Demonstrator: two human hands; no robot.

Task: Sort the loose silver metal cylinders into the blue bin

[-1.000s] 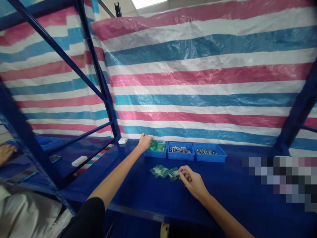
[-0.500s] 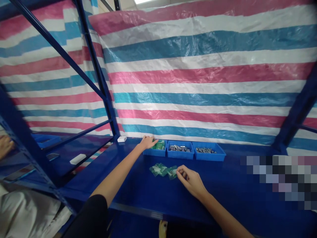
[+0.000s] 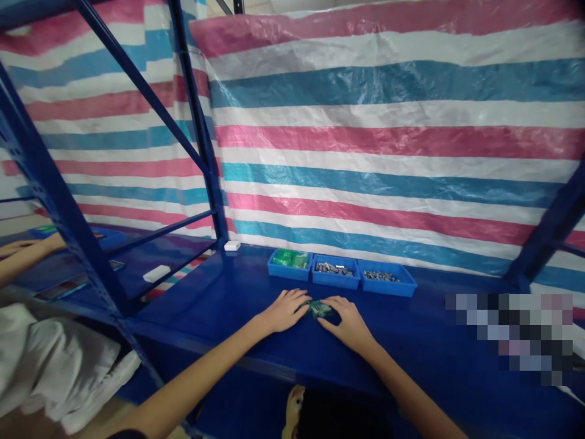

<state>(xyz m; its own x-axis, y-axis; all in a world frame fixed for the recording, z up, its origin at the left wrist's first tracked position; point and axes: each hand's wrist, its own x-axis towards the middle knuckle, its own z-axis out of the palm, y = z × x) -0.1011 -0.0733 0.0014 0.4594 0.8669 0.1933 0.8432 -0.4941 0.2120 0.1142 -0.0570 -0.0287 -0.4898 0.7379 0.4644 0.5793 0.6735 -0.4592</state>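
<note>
Encloses small green bags (image 3: 319, 309) on the near table (image 3: 205, 305) between left hand (image 3: 284, 310) and right hand (image 3: 347, 323), curved around the edges (no telling whether pinching). Appears partway: has one bunch out, leaving more bags (image 3: 292, 260) in the far left tray (image 3: 289, 272) and metal parts (image 3: 336, 269) in the middle tray (image 3: 335, 281) and right tray (image 3: 388, 289).
</note>
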